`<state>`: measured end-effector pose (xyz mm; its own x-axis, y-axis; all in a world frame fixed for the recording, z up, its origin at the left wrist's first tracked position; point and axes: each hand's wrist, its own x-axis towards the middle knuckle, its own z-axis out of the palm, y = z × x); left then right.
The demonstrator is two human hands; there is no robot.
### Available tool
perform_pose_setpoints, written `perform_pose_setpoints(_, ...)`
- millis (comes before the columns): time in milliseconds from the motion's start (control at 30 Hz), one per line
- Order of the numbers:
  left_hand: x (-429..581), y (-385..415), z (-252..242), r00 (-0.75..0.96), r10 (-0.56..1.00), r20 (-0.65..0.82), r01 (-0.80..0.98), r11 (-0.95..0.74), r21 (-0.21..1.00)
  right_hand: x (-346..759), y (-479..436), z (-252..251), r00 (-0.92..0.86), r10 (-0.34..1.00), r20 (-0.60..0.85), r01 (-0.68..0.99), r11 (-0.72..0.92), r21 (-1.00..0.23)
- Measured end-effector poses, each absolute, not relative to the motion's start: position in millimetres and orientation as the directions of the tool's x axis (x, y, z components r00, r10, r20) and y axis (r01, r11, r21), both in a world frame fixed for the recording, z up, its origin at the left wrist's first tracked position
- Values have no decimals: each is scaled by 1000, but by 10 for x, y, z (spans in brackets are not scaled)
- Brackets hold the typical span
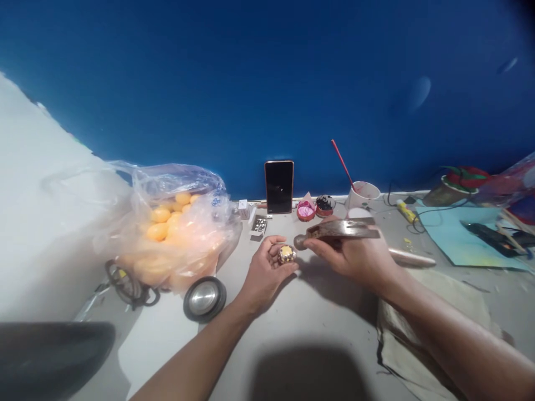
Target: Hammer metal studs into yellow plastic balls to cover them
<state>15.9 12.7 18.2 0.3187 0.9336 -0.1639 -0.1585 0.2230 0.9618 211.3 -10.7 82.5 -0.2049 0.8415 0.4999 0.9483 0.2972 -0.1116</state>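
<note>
Between the thumb and fingers of my left hand (270, 264) sits a small yellow ball (286, 254) studded with shiny metal pieces. My right hand (355, 259) is closed around a hammer (343, 229), gripping it close to its metal head. The hammer's round striking face is just right of the ball, apart from it. Part of the handle (412, 258) shows beyond my right hand. Behind my left hand lies a small open box (258, 226) of shiny metal pieces. Two small tubs, one pink (306, 210) and one with black bits (325, 205), stand behind the hammer.
A clear plastic bag (188, 234) of yellow balls fills the left side. Near it lie a round metal-topped object (204, 299) and a coiled cable (129, 284). A phone (280, 186) leans on the blue wall. A white cup (363, 195), blue sheet (463, 234) and cloth (438, 312) are at right.
</note>
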Motion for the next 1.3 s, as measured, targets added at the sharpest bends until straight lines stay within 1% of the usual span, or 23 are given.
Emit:
perform_pose_setpoints(67,154,124,184,328,929,-173,-148,231,962,2117,-104,828,-203,841,502,948,296,-113)
perform_pose_setpoints(167,137,123,202,365,918,-158,-161,230,960,2117,-101,837,-247,871,426,941,320,-110)
perform_pose_setpoints(200,132,125,212,367,918,-150,-160,221,962,2119,-100,844,-252,872,420,940,323,-108)
perform_pose_setpoints(300,127,135,236,351,926,-142,-133,199,971,2133,-97,872,-214,848,484,945,306,-119)
perform_pose_setpoints(400,126,142,230,361,920,-151,-180,227,957,2125,-95,859,-189,841,507,947,293,-134)
perform_pose_setpoints(467,126,134,204,385,908,-169,-219,267,938,2102,-96,821,-218,862,457,942,308,-132)
perform_pose_setpoints(533,125,119,174,395,897,-197,-189,290,938,2082,-99,787,-258,879,400,932,336,-136)
perform_pose_setpoints(600,123,106,156,361,912,-193,-110,248,962,2079,-107,779,-259,879,401,932,336,-135)
perform_pose_setpoints(700,117,105,153,302,945,-128,12,131,991,2090,-124,810,-230,846,481,941,319,-111)
perform_pose_setpoints(800,119,115,158,302,949,-84,89,60,994,2077,-146,831,-215,842,494,949,299,-97)
perform_pose_setpoints(967,145,91,167,365,931,-27,93,-8,996,2034,-167,838,-250,891,378,950,302,-81)
perform_pose_setpoints(1033,146,79,163,351,936,-24,106,-15,994,2045,-166,859,-254,887,386,951,302,-68)
perform_pose_setpoints(1167,136,89,127,335,942,-4,104,-33,994,2062,-167,884,-227,862,454,954,289,-73)
perform_pose_setpoints(1300,132,110,112,366,930,26,72,-56,996,2032,-175,868,-249,895,371,952,296,-76)
